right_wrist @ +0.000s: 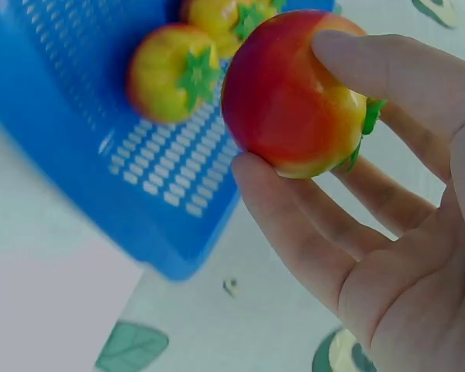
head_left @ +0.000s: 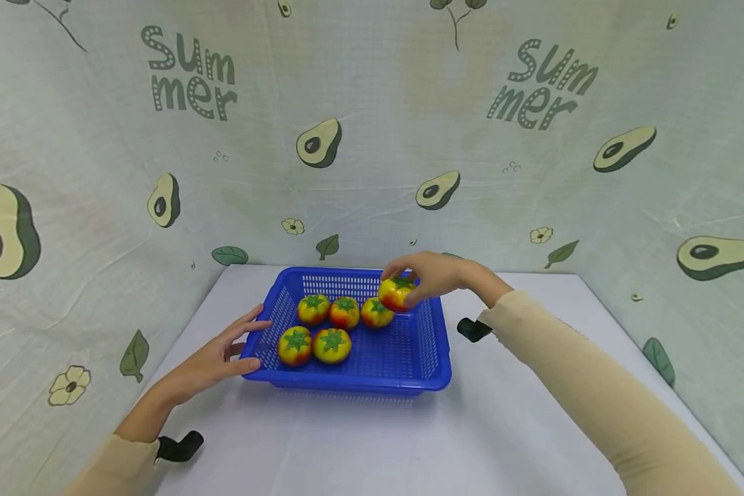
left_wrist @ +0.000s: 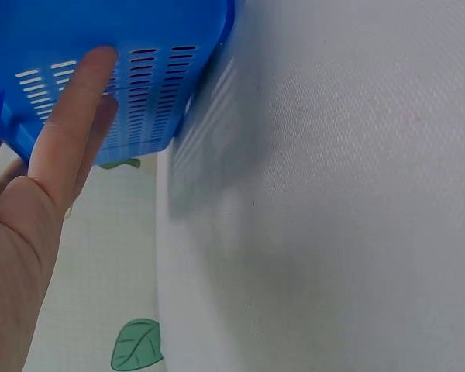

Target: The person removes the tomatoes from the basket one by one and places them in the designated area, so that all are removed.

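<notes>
In the head view, my right hand (head_left: 437,272) holds a yellow-and-red tomato (head_left: 395,294) with a green star-shaped top over the right half of a blue plastic basket (head_left: 359,381). The right wrist view shows the thumb on one side of this tomato (right_wrist: 287,101) and fingertips on the other. Several similar tomatoes lie inside the basket: two at the front left, including one tomato (head_left: 331,346), and a row behind, with another tomato (head_left: 344,313) in its middle. My left hand (head_left: 213,358) rests at the basket's left end, fingers spread and fairly straight against rim and wall.
The basket stands on a white-covered table (head_left: 359,448). A pale curtain (head_left: 372,138) printed with avocados, leaves and lettering rises behind the table and along both sides. A black strap mount (head_left: 181,448) sits at the left wrist, and another black mount (head_left: 473,330) at the right.
</notes>
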Demonstrator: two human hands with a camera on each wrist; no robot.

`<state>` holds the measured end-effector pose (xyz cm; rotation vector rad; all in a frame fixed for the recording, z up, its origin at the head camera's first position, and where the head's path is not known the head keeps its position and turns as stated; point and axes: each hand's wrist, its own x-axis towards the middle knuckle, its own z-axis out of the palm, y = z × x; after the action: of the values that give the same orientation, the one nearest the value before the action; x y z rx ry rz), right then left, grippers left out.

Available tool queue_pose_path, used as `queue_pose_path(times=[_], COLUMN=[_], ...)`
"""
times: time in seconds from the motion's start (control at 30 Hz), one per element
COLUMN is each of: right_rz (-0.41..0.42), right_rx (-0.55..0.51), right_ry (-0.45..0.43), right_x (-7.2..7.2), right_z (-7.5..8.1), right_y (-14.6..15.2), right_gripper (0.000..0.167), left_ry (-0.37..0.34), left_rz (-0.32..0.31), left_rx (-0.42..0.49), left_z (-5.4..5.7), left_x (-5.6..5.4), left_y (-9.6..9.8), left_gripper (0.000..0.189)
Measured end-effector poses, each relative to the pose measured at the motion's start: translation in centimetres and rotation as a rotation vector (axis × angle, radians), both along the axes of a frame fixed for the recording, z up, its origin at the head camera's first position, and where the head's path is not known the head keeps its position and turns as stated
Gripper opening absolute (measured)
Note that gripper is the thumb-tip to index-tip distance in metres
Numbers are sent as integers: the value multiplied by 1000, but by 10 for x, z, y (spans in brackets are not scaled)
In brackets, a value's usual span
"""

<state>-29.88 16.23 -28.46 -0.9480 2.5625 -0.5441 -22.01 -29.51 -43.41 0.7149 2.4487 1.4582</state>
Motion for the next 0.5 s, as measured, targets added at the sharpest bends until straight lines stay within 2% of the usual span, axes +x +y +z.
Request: queue_pose_path(times=[0.23, 0.5], right_rz=[-51, -125], right_rx=[-30, -53], right_ry=[77, 154], right_x=[-3, -7], right_z=[9, 11], right_y=[32, 69], right_gripper=[57, 56], left_ry=[12, 4], left_rz=[-14, -10], left_rx=[7, 4], left_z=[-1, 0], left_x=[0, -1], left_y=[-1, -1], left_gripper=[64, 64])
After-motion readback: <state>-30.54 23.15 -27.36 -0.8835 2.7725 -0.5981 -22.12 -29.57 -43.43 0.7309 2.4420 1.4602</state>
